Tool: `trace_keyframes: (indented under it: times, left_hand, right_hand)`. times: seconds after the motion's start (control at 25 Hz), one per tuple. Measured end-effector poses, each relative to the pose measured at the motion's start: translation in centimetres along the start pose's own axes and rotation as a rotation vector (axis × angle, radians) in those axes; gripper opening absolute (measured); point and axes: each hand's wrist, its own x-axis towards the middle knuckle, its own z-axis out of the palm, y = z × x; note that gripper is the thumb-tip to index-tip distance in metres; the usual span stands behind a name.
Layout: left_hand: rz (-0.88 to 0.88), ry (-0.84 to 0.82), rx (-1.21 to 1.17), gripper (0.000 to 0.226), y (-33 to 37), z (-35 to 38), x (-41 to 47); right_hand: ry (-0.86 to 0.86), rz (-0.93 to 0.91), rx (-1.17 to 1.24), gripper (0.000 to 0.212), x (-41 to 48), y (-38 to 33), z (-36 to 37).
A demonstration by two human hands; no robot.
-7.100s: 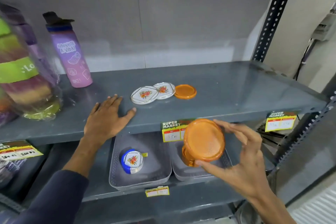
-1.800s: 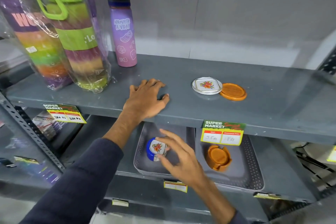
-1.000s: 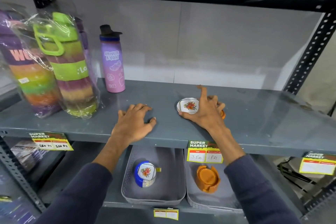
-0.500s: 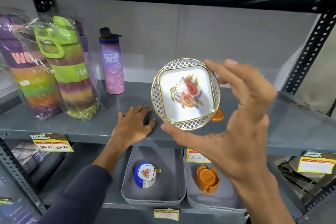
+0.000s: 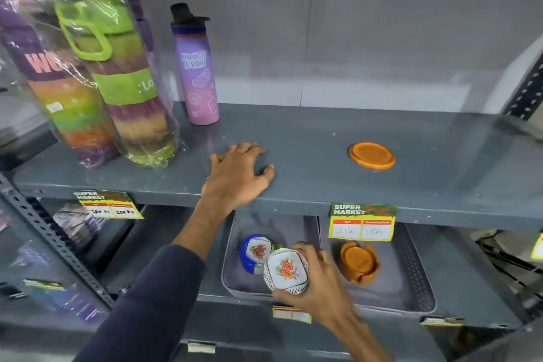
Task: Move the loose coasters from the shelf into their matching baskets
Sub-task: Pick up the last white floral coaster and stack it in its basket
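My right hand [image 5: 320, 282] grips a white floral coaster [image 5: 285, 270] with a gold lattice rim, held over the left grey basket [image 5: 232, 279] on the lower shelf. Just left of it in that basket stands a blue holder [image 5: 255, 253] with matching floral coasters. The right grey basket [image 5: 417, 282] holds an orange coaster holder [image 5: 359, 262]. One loose orange coaster [image 5: 372, 155] lies on the upper shelf [image 5: 308, 156]. My left hand [image 5: 238, 173] rests flat on that shelf near its front edge, fingers spread.
A purple water bottle [image 5: 197, 67] and two plastic-wrapped rainbow bottles [image 5: 97, 76] stand at the shelf's left. Price tags [image 5: 363, 222] hang on the shelf's front edge above the baskets. A perforated upright [image 5: 50, 232] runs down at the left.
My right hand has brought the floral coaster down from in front of the upper shelf to the left basket below. My left hand has stayed on the shelf.
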Motion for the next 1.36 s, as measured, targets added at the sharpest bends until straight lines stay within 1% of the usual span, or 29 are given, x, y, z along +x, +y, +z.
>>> trace_keyframes:
  times: [0.04,0.12,0.24,0.4,0.52,0.72,0.8,0.88,0.96,1.04,1.12,1.16,1.24,1.36]
  left_hand:
    - [-0.001,-0.001,-0.005,0.052,-0.2,0.0,0.1]
    - [-0.002,-0.009,-0.005,0.052,-0.4,0.2,0.2]
    - [0.005,-0.013,0.007,0.053,-0.5,0.3,0.4]
    - [0.008,-0.015,0.008,0.053,-0.6,0.3,0.5]
    - [0.011,-0.026,0.009,0.053,-0.5,0.3,0.4]
    - [0.004,-0.026,0.008,0.053,-0.5,0.4,0.5]
    - [0.002,-0.028,0.007,0.053,-0.5,0.4,0.5]
    - [0.0,-0.028,0.004,0.053,-0.5,0.4,0.5]
    - [-0.001,-0.025,0.002,0.053,-0.5,0.4,0.5]
    - [-0.004,-0.021,-0.003,0.053,-0.5,0.5,0.5]
    - [-0.006,-0.021,-0.01,0.053,-0.5,0.5,0.5]
    - [-0.006,-0.021,-0.012,0.053,-0.5,0.5,0.5]
    - [-0.005,-0.019,-0.016,0.054,-0.6,0.6,0.6]
    - [-0.002,-0.014,-0.02,0.053,-0.6,0.6,0.5]
  right_hand:
    - [-0.057,0.077,-0.058,0.095,1.1,1.4,1.4]
    - [-0.165,0.211,-0.094,0.1,3.4,3.7,3.8]
    - [-0.225,0.295,-0.051,0.099,6.5,5.9,6.3]
    - [-0.248,0.3,0.03,0.089,9.1,6.5,8.4]
    - [-0.271,0.252,0.042,0.086,10.5,6.3,9.6]
    - [-0.321,0.191,0.081,0.094,11.8,6.1,10.9]
    - [-0.339,0.197,0.119,0.097,12.0,6.2,11.3]
    - [-0.32,0.226,0.183,0.098,12.0,6.3,11.7]
    - [-0.268,0.275,0.211,0.102,11.8,5.8,12.3]
    - [-0.217,0.34,0.165,0.116,12.0,4.8,13.2]
    - [-0.215,0.436,0.105,0.131,12.4,3.3,14.2]
    - [-0.221,0.475,0.085,0.135,12.7,2.6,14.6]
    - [-0.23,0.507,0.023,0.135,13.3,1.5,15.1]
    - [-0.257,0.485,-0.098,0.123,13.8,1.5,15.7]
